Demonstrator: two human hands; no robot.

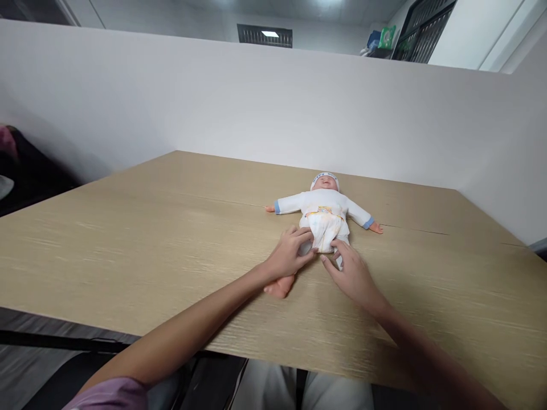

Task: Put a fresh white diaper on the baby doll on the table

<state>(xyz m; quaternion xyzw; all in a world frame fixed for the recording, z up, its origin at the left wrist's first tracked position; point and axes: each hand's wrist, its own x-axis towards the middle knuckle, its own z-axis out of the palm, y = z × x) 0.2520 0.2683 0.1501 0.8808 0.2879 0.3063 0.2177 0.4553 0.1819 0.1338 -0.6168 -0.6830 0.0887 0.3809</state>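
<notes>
A baby doll (pixel 323 207) in a white top and cap lies on its back on the wooden table (pixel 149 239), arms spread. It wears a white diaper (pixel 325 229). My left hand (pixel 288 254) lies over the doll's leg, its fingers curled onto the diaper's left edge. My right hand (pixel 348 272) rests on the other leg, fingers pinching the diaper's lower right edge. One bare doll foot (pixel 280 287) sticks out under my left wrist.
White partition walls (pixel 256 102) enclose the table at the back and right. A dark seat with a pink item (pixel 8 142) stands at the far left. My lap shows below the table's near edge.
</notes>
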